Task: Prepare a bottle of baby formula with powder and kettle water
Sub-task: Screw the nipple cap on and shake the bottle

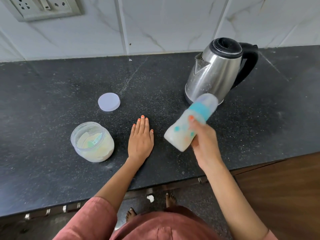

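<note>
My right hand [205, 141] grips a baby bottle [181, 130] above the counter. The bottle is tilted, its blue collar and clear cap pointing up toward the kettle, and it is motion-blurred, with milky liquid inside. My left hand [141, 138] lies flat, palm down, on the black counter [52, 170]. Left of that hand stands an open clear jar of cream powder [92, 142] with a small scoop inside. The jar's pale round lid [109, 102] lies flat further back. A steel kettle [216, 70] with a black lid and handle stands at the back right.
A white marble-tiled wall [155, 23] runs behind the counter, with a socket plate [45, 7] at the top left. A brown wooden surface [285, 187] adjoins the counter at the lower right. Drawer handles line the counter's front edge.
</note>
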A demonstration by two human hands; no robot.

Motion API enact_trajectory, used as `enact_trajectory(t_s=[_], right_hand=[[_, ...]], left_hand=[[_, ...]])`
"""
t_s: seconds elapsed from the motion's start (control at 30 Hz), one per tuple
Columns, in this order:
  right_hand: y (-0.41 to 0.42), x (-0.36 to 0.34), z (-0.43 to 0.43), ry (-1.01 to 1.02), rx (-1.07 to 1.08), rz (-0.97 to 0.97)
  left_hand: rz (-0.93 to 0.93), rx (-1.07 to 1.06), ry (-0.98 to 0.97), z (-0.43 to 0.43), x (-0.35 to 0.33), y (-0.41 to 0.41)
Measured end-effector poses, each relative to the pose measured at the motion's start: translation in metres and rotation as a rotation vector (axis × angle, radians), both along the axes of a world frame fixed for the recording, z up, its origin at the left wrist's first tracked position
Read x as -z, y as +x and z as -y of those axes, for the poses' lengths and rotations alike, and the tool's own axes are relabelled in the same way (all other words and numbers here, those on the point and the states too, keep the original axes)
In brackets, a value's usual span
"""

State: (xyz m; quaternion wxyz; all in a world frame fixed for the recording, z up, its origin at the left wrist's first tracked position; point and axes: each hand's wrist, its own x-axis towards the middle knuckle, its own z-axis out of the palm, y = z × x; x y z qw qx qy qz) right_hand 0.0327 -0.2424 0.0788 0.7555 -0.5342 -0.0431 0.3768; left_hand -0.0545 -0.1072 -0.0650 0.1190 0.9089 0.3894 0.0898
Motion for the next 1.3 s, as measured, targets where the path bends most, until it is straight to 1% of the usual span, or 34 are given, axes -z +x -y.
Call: enact_trajectory(t_s=[0.03, 0.07, 0.1, 0.13, 0.23, 0.27, 0.3, 0.4, 0.43, 0.47, 0.5, 0.6, 0.63, 0.67, 0.73, 0.77, 0.8, 0.83, 0.87, 0.97, 1.0, 1.07, 1.17, 1.2, 1.23, 1.3], right_hand=[[0.005, -0.003, -0.004, 0.072, 0.100, -0.073], [0.009, -0.004, -0.006, 0.109, 0.157, -0.099], [0.008, -0.003, -0.007, 0.104, 0.154, -0.084], [0.005, -0.003, -0.006, 0.062, 0.101, -0.032], [-0.007, 0.000, 0.001, -0.134, -0.198, 0.219], [-0.007, 0.000, 0.002, -0.150, -0.230, 0.242], [-0.005, 0.000, 0.001, -0.115, -0.196, 0.208], [0.007, -0.002, -0.008, 0.087, 0.102, -0.076], [0.008, -0.001, -0.010, 0.116, 0.163, -0.108], [0.006, 0.001, -0.011, 0.102, 0.159, -0.089], [0.002, 0.002, -0.011, 0.055, 0.096, -0.038], [-0.012, 0.003, -0.002, -0.149, -0.223, 0.195], [-0.011, 0.003, 0.000, -0.171, -0.244, 0.227], [-0.008, 0.003, 0.001, -0.143, -0.201, 0.204], [0.002, -0.002, -0.002, 0.012, -0.009, 0.019], [0.007, -0.003, -0.005, 0.086, 0.094, -0.051], [0.009, -0.004, -0.006, 0.124, 0.158, -0.078], [0.008, -0.003, -0.007, 0.123, 0.168, -0.067], [0.004, -0.003, -0.007, 0.082, 0.123, -0.022], [-0.011, -0.001, -0.002, -0.108, -0.165, 0.161], [-0.011, -0.002, 0.000, -0.123, -0.192, 0.178], [-0.004, -0.003, -0.002, -0.049, -0.098, 0.110], [0.010, -0.006, -0.008, 0.116, 0.144, -0.061], [0.009, -0.005, -0.008, 0.120, 0.154, -0.064], [0.005, -0.004, -0.007, 0.080, 0.111, -0.028], [-0.007, 0.000, -0.002, -0.067, -0.108, 0.124]], left_hand=[[0.001, 0.001, 0.002, 0.000, -0.001, 0.000], [-0.001, 0.002, 0.006, 0.000, -0.001, 0.000], [-0.002, 0.003, 0.008, 0.000, 0.000, 0.000], [-0.002, 0.004, 0.003, 0.001, 0.000, 0.000], [-0.011, -0.002, -0.007, 0.000, 0.000, 0.000], [-0.018, -0.001, -0.008, 0.000, 0.000, 0.000], [-0.015, -0.001, -0.013, 0.000, 0.000, 0.000], [0.005, -0.004, -0.010, 0.001, -0.002, -0.001], [0.007, -0.004, -0.008, 0.001, -0.002, -0.001], [0.008, -0.002, -0.004, 0.001, -0.002, 0.000], [0.005, 0.000, -0.004, 0.000, -0.001, 0.000], [-0.021, 0.007, -0.017, 0.000, -0.001, 0.000], [-0.014, 0.005, -0.014, 0.000, -0.001, -0.001], [-0.001, 0.001, -0.008, 0.000, -0.002, -0.001], [0.007, -0.001, -0.006, 0.001, -0.002, 0.000], [0.001, -0.001, -0.009, 0.001, -0.002, 0.000], [-0.001, -0.002, -0.012, 0.001, -0.002, 0.000], [0.000, -0.003, -0.014, 0.001, -0.002, 0.000], [0.003, -0.005, -0.010, 0.001, -0.002, 0.000], [-0.027, 0.012, -0.016, 0.000, -0.001, -0.001], [-0.034, 0.016, -0.018, 0.000, -0.001, -0.001], [-0.002, 0.004, -0.014, 0.001, -0.002, -0.001], [-0.004, -0.003, -0.010, 0.001, -0.002, -0.001], [-0.009, 0.001, -0.014, 0.001, -0.001, 0.000], [-0.006, 0.002, -0.018, 0.001, -0.001, 0.000], [-0.003, -0.002, -0.017, 0.000, -0.002, -0.001]])
